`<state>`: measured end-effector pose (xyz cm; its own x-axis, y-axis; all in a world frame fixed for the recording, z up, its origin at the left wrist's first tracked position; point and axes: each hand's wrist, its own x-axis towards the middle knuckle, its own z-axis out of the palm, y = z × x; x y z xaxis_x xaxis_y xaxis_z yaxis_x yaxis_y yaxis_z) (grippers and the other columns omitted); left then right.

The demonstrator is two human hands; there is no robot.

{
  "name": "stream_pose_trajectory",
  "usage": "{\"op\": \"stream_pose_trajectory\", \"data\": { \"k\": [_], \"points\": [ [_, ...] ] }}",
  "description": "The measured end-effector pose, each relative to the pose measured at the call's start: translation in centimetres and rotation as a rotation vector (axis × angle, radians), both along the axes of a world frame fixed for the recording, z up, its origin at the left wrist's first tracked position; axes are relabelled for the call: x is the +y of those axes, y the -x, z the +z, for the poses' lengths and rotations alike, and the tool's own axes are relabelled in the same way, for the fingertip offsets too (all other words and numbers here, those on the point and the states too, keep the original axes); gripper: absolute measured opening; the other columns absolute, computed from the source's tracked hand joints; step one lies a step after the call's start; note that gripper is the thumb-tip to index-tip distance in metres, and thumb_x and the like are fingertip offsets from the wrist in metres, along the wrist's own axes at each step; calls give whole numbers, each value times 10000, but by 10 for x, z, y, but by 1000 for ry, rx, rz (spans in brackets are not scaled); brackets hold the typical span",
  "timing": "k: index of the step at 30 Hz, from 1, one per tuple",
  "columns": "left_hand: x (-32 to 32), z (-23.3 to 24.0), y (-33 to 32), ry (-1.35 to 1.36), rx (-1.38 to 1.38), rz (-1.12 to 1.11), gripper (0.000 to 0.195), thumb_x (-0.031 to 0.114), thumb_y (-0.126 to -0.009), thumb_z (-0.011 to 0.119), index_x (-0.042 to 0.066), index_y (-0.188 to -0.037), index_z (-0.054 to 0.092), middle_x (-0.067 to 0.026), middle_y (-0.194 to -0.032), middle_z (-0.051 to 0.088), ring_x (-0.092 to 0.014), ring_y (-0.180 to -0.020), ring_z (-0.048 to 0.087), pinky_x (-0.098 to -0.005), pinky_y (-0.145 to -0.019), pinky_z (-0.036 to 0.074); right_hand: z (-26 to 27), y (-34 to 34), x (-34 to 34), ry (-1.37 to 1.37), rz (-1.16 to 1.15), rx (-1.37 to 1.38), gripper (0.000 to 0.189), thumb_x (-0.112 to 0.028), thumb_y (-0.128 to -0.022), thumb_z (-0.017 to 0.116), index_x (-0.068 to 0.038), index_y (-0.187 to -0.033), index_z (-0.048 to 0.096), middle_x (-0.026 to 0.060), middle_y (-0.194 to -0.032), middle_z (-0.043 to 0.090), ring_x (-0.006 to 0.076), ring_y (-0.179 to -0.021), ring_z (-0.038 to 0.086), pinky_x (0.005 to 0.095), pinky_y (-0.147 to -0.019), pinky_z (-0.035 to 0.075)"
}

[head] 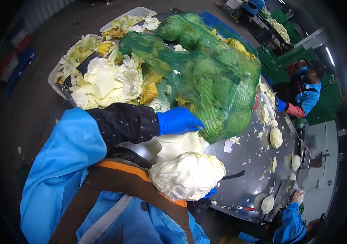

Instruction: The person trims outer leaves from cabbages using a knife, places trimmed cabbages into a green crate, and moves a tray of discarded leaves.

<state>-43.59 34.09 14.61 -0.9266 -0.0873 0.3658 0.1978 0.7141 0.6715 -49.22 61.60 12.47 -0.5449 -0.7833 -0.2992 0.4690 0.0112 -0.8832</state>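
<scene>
My left hand [179,121], in a blue glove, reaches across with its fingers bent in at the side of a green mesh bag [219,91] full of cabbages. Whether it pinches anything is not clear. Below it lies a broad pale cabbage leaf [179,145]. A peeled white cabbage [188,177] is close against my apron. My right hand [211,192] supports it from beneath, mostly hidden, with only some blue glove showing. A narrow dark strip [234,174], perhaps a knife blade, juts out beyond the cabbage.
Stripped leaves [109,80] heap up at the left, over white tubs [52,76]. On the metal table [240,158] are leaf scraps, trimmed cabbages [276,138] and a red-handled tool [245,208]. One co-worker [306,88] stands across the table, another [292,222] at lower right.
</scene>
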Motion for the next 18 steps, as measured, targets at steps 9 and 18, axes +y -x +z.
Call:
{"op": "stream_pose_trajectory", "data": {
  "k": [9, 18],
  "points": [
    [22, 1, -94, -925, -91, -284, 818, 369, -774, 699, 68, -1418, 297, -122, -1409, 374, -258, -1250, 417, -395, -1072, 301, 54, 2, -6, 17, -32, 79, 509, -204, -842, 560, 52, -1273, 472, 148, -1180, 577, 249, -1035, 582, 374, -908, 461],
    [36, 31, -106, -1245, -190, 256, 566, 316, -868, 581, 15, -1328, 445, -142, -1333, 484, -252, -1195, 484, -352, -1044, 349, 84, 1, -74, 88, -230, 308, 458, -321, -892, 538, 16, -1203, 529, 162, -978, 647, 142, -689, 608, 202, -434, 391]
  ]
}}
